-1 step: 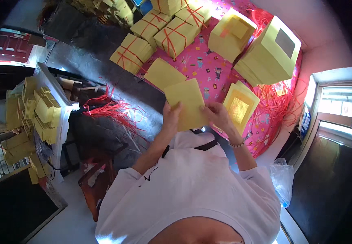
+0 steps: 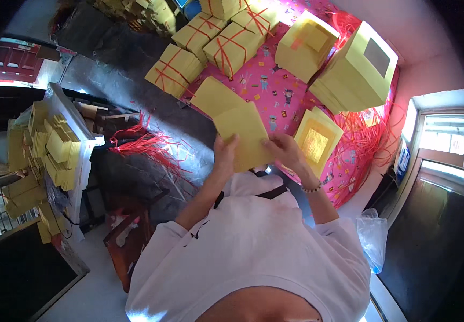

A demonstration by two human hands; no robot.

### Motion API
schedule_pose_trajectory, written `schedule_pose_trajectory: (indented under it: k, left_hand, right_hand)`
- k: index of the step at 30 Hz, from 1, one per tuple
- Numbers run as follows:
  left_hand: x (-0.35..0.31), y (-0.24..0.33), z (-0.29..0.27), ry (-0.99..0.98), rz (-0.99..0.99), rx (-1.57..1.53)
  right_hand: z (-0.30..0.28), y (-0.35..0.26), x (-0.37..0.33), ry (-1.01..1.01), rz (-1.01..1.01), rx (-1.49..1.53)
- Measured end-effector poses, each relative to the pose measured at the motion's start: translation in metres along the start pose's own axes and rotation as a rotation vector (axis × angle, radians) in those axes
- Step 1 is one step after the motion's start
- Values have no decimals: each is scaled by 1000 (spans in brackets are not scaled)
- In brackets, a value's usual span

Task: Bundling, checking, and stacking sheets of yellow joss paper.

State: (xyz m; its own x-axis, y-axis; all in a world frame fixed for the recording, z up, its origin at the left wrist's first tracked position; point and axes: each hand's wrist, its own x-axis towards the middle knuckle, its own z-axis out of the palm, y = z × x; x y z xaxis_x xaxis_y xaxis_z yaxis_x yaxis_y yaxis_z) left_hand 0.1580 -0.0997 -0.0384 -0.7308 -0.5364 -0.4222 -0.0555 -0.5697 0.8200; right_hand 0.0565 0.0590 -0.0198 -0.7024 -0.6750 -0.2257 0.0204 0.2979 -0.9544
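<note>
A yellow paper stack or sheet is held upright-tilted over my lap; I cannot tell how many sheets it has. My left hand is closed on its left edge, thumb on the near face. On the opposite edge, my right hand pinches the paper between thumb and fingers. Behind it, partly covered, lies another yellow paper stack at the edge of the pink patterned cloth. To the right rests a yellow stack with a gold square on top.
Yellow bundles tied with red strips sit at the far side. Two tall yellow stacks stand far right. Loose red strips hang at the left, with more along the cloth's right edge. A side table holds yellow paper piles.
The held paper and the fingers of my right hand have shifted very slightly; both hands keep their grip. Everything else looks the same.
</note>
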Motion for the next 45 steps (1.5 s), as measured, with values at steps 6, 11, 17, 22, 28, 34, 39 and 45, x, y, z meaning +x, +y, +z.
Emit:
schedule_pose_trajectory:
  k: [6,11,17,22,28,34,39,45]
  left_hand:
    - [51,-7,-31,80,5,-295]
    - [103,-1,-52,130,40,-230]
    - [144,6,-76,270,30,87]
    - [170,-15,-94,311,57,215]
    - [182,-35,-101,256,3,149]
    - [177,-32,-89,281,-27,205]
    - [178,-31,-93,326,-56,183]
    - [188,-51,-90,476,278,515]
  right_hand:
    - [25,14,56,-13,86,-190]
    - [37,24,126,61,-84,-404]
    - [56,29,176,99,-102,-506]
    - [60,42,187,149,-140,-515]
    - [56,43,184,95,45,-640]
    - [58,59,177,205,21,-501]
    - [65,59,176,275,-92,-603]
    - [67,68,178,285,35,-671]
